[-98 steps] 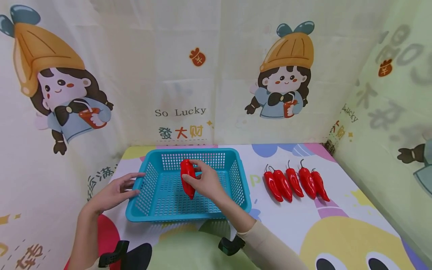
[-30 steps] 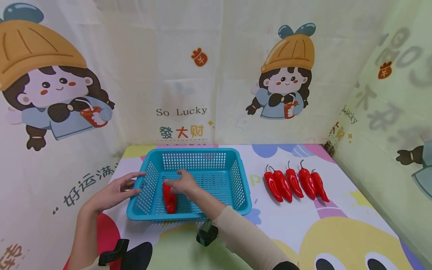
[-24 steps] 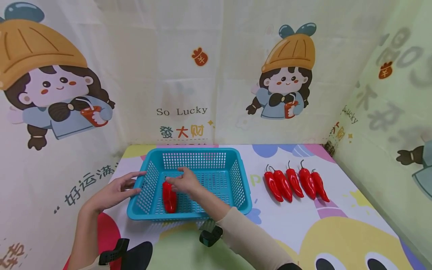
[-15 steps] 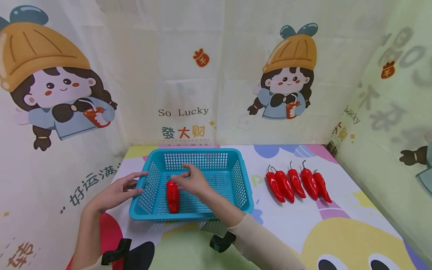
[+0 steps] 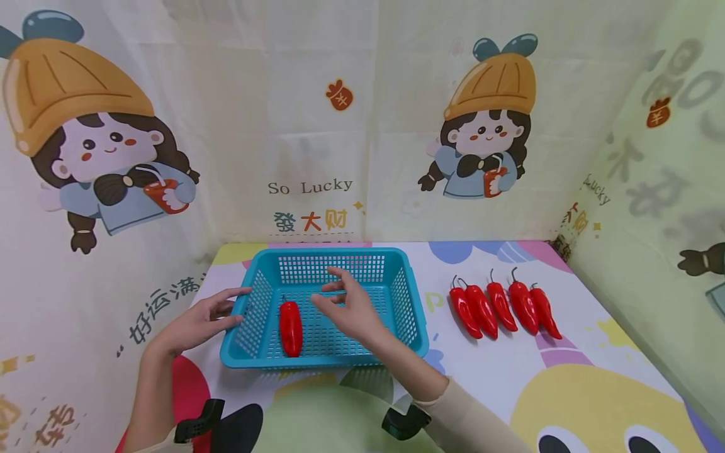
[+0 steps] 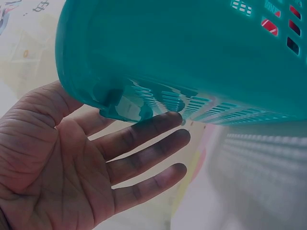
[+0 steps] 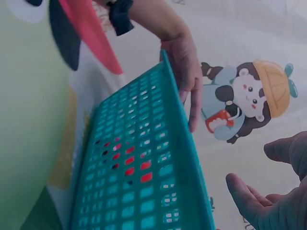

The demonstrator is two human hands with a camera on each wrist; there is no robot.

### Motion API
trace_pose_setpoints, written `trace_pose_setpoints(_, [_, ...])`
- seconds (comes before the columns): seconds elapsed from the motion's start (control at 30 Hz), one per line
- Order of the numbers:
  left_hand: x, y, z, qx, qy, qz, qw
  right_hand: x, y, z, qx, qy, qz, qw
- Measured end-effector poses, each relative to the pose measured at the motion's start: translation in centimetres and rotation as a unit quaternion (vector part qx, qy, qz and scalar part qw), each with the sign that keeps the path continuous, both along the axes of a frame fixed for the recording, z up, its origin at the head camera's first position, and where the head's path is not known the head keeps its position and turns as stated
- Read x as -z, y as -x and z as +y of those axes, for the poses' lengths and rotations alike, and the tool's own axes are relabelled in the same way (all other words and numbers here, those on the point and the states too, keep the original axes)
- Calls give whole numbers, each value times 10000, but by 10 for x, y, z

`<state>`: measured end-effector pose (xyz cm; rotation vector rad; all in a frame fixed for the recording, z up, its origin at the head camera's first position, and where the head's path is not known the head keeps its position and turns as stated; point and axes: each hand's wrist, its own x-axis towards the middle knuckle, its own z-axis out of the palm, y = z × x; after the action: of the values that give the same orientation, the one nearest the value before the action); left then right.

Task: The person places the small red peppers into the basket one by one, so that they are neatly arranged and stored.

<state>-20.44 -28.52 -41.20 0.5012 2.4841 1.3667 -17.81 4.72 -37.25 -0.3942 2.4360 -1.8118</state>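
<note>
A blue-green plastic basket (image 5: 324,363) with perforated walls and floor sits on the tabletop (image 5: 481,358). Inside it lies one red pepper (image 5: 291,329), in the left part of the basket, its stem toward the far wall and its other end near the front wall. Red shows through the wall holes in both wrist views. The left hand (image 5: 198,323) is at the basket's left rim, fingers extended and spread; exactly which of them touch it is hard to tell. The right hand (image 5: 352,309) hovers over the basket, right of the pepper and apart from it, thumb and fingers spread. Outside, right of the basket, five red peppers (image 5: 501,306) lie side by side, stems pointing away.
</note>
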Motion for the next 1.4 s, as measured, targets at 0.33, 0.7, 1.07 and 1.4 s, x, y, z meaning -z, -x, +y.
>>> trace_pose_setpoints(0.33, [1,1,0,16,-16,11,10000,11,-10,22,-20,-740,1388,9876])
trace_pose_setpoints(0.7, [0,1,0,0,-32,25,10000,19,-12,43,295,-1341,2166,9665])
trace_pose_setpoints(1.07, [1,0,1,-34,-66,-33,10000,25,-8,67,421,-1650,2399,9557])
trace_pose_setpoints(1.4, [2,0,1,-43,-77,-19,10000,21,-4,89,806,-1746,2166,9571])
